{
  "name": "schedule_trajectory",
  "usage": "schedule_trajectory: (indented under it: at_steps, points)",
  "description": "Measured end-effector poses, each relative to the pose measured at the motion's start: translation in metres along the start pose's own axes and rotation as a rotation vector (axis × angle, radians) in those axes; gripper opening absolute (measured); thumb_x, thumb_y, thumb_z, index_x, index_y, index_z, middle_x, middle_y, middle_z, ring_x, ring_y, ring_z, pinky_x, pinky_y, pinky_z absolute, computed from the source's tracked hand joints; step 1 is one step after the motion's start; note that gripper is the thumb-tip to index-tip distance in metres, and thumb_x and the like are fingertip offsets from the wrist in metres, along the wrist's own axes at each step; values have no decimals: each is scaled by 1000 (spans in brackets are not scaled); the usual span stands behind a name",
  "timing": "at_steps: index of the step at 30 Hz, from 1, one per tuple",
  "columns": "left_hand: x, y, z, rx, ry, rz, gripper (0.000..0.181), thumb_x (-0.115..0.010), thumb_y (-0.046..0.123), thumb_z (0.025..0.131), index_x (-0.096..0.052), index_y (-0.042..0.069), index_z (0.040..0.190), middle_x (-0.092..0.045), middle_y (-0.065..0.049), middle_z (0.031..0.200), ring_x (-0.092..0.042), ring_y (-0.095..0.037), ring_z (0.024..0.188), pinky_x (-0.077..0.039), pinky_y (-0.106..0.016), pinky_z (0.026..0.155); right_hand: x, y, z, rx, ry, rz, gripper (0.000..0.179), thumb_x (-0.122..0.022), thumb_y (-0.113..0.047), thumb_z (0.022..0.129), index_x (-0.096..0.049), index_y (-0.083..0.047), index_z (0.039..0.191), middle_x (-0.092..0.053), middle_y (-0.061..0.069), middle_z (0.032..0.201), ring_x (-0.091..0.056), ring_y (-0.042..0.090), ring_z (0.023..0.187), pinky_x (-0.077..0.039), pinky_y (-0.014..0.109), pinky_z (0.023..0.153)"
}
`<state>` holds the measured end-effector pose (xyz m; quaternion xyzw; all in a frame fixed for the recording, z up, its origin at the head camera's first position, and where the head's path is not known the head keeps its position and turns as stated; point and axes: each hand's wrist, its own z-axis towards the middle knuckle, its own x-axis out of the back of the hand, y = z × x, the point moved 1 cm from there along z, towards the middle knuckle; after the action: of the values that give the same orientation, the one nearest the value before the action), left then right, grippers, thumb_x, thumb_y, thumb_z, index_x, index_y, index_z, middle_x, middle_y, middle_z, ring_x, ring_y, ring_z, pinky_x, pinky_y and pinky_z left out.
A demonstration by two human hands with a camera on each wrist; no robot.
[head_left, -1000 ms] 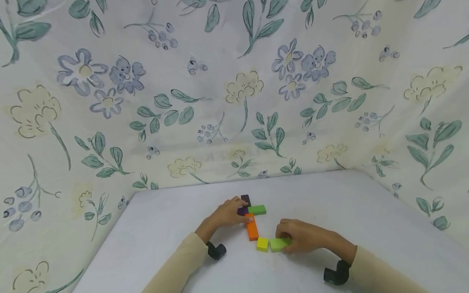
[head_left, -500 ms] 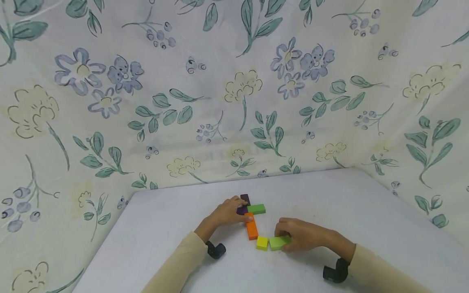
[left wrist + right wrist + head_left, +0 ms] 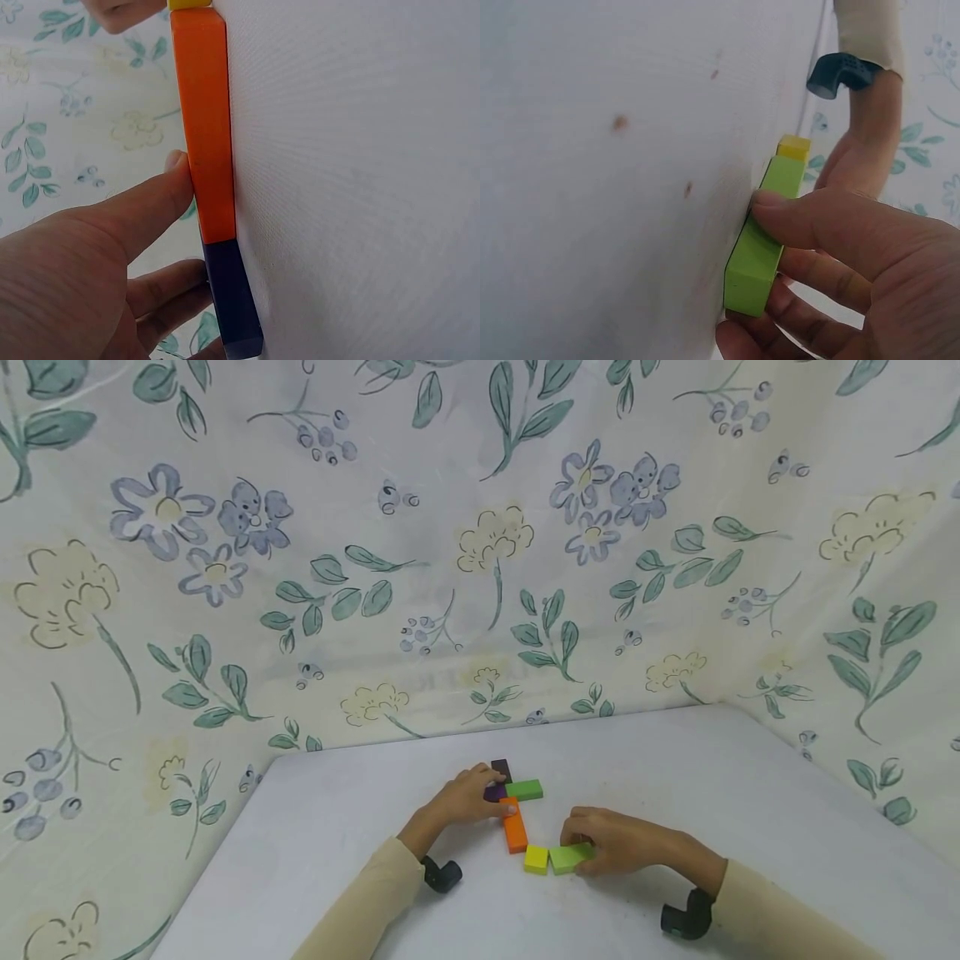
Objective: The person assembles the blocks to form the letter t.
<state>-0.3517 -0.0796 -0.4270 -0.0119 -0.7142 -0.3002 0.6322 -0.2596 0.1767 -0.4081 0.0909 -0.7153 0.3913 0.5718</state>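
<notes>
My left hand (image 3: 467, 795) rests over the upper part of a bent row of blocks. Its thumb touches the top of the orange block (image 3: 514, 828), and its fingers reach the dark purple block (image 3: 234, 296) behind it. My right hand (image 3: 617, 841) grips a light green block (image 3: 568, 858), thumb on the near side and curled fingers on the other. That block lies flat, its left end close against the yellow block (image 3: 536, 859). The yellow block sits by the orange block's near end. A green block (image 3: 524, 790) and a black block (image 3: 502, 769) lie at the far end.
A white-covered table (image 3: 360, 777) carries the blocks. Behind it and at the sides hangs a flowered cloth (image 3: 450, 568). Black camera mounts sit on the left wrist (image 3: 442, 875) and right wrist (image 3: 687, 917).
The light green block in my right hand has shifted very slightly left, narrowing the gap to the yellow block. My left hand has stayed in place.
</notes>
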Motion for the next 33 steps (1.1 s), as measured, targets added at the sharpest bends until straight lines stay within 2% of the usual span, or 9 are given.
schedule_trajectory:
  at_steps: [13,33]
  points:
    - [1,1,-1,-7,5,1,67,-71,55,86,-57,19,141,-50,-10,146,-50,-30,128,-44,-55,108,0,2,-1,15,1,6,25,-80,-17,84,-69,-20,105,-58,-14,96,-52,1,86,-53,17,84]
    - [2,3,-3,-4,6,-1,66,-72,53,87,-57,17,140,-52,-10,144,-51,-30,126,-45,-55,107,0,2,0,-12,-13,27,27,-79,-16,85,-68,-20,109,-59,-13,100,-52,3,88,-54,19,87]
